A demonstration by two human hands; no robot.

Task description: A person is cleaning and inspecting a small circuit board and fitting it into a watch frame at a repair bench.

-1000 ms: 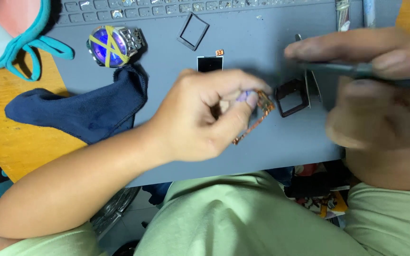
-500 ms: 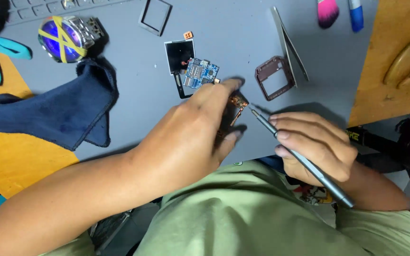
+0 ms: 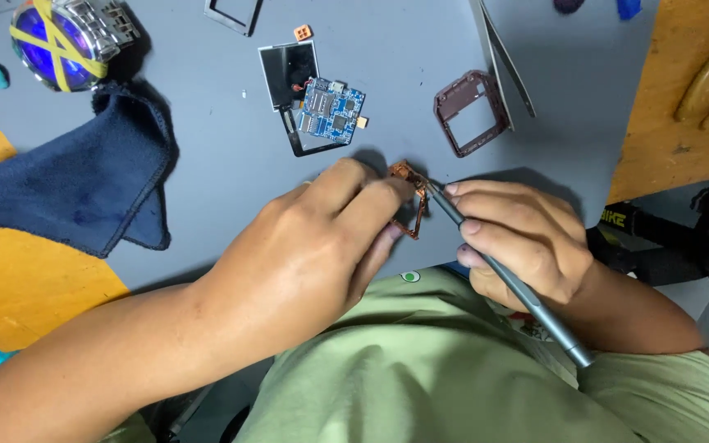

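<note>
Pinching a small copper-coloured frame (image 3: 410, 201) in closed left hand (image 3: 322, 246), right hand (image 3: 519, 238) clamped around a grey precision screwdriver (image 3: 502, 271) touching it.

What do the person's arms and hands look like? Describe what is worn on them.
Both forearms are bare, with no sleeve reaching them in view. The left hand and right hand wear no gloves, and no rings, watch or bracelet show on the visible sides. A light green shirt covers the body.
</note>
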